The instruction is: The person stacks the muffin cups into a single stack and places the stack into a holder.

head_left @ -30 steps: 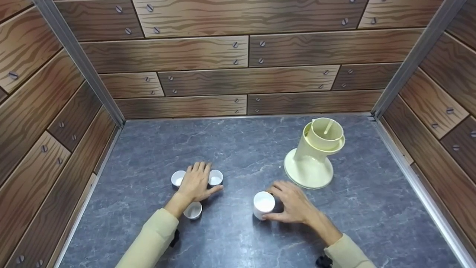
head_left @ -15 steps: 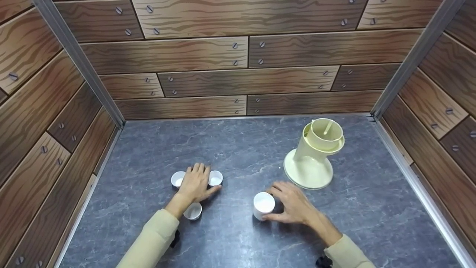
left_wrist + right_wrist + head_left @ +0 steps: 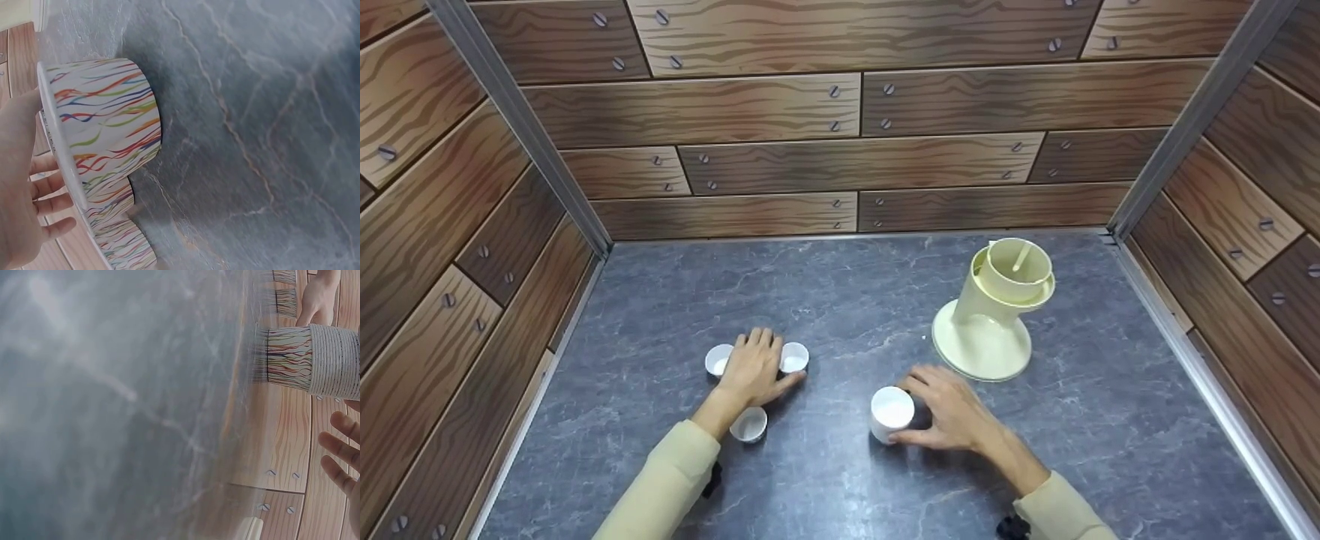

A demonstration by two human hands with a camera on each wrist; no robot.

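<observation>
My left hand (image 3: 751,365) lies flat on the grey table with straight fingers. It rests between three small white cups: one on its left (image 3: 719,360), one on its right (image 3: 794,358) and one by the wrist (image 3: 749,424). In the left wrist view the nearest cup (image 3: 104,121) shows coloured stripes on its side, with my fingers (image 3: 48,185) beside it. My right hand (image 3: 949,411) curves loosely beside a stack of white cups (image 3: 892,412). The right wrist view shows a gap between the ribbed stack (image 3: 315,360) and the fingers (image 3: 340,444).
A cream stand (image 3: 984,330) with a cup-shaped top (image 3: 1018,271) stands just behind my right hand. Wood-patterned walls (image 3: 840,150) close the table on the left, back and right, with metal rails along the edges.
</observation>
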